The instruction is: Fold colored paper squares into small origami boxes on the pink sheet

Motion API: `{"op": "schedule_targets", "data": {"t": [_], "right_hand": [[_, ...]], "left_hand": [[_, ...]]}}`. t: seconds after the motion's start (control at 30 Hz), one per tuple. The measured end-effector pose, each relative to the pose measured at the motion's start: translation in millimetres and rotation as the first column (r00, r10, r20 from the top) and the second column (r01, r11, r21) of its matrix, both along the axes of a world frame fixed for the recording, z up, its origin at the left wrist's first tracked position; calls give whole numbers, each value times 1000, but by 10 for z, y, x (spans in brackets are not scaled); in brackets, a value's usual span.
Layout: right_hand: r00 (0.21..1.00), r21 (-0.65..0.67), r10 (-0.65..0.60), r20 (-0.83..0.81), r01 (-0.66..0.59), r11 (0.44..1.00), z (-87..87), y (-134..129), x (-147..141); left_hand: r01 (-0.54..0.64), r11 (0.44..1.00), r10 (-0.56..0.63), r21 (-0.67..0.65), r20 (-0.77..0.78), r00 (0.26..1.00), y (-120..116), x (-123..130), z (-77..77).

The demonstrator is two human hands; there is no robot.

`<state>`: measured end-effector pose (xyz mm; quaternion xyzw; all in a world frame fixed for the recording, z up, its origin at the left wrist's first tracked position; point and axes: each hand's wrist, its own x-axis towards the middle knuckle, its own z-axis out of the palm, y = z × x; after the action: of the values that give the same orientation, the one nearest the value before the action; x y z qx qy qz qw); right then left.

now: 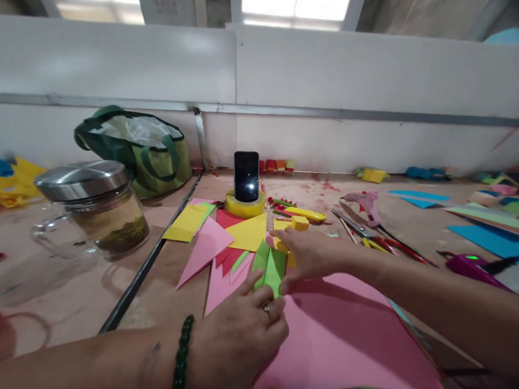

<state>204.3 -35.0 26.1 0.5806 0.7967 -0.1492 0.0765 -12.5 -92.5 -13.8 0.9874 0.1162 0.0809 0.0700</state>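
- A white wall (366, 75) closes the back of the brown tabletop (177, 278), and a dark strip (148, 265) runs diagonally across the left side.
- Brown surface shows between that strip and a lidded glass mug (121, 223) (tea leaves lie at its bottom); more shows between the pink sheet (356, 339) and the glue gun (365, 204).
- The pink sheet spreads wide in front, its rounded right edge passing beneath the right forearm.
- The green paper (275, 271) lies in the middle, at the pink sheet's far end, between the two hands. It is small and bright lime, with two long panels side by side and a darker line between them.
- The left hand (243, 327), wearing a ring and a dark green bead bracelet (181, 358), is palm down; its grip is open, fingers loosely spread, fingertips at the green paper's near end.
- The right hand (309, 252) reaches in with its grip partly open, thumb near the green paper's right edge, fingers over small yellow pieces (300, 222).
- Beyond, a phone (246, 175) stands upright at a yellow tape roll (245, 206).
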Motion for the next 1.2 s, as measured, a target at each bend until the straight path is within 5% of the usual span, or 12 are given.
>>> {"op": "schedule_targets", "data": {"t": [0.23, 0.67, 0.83, 1.2], "right_hand": [[991, -80, -125, -57, 120, 990, -32, 121, 91], [945, -82, -193, -265, 178, 981, -179, 345, 234], [901, 43, -107, -421, 138, 990, -301, 232, 207], [761, -14, -23, -648, 18, 1000, -396, 113, 109]], "left_hand": [[7, 1000, -6, 11, -72, 997, -40, 8, 51], [64, 932, -49, 357, -51, 998, -175, 31, -62], [60, 973, -46, 221, -66, 997, -95, 61, 2], [-53, 997, 40, 49, 232, 972, 181, -1, -7]]}}
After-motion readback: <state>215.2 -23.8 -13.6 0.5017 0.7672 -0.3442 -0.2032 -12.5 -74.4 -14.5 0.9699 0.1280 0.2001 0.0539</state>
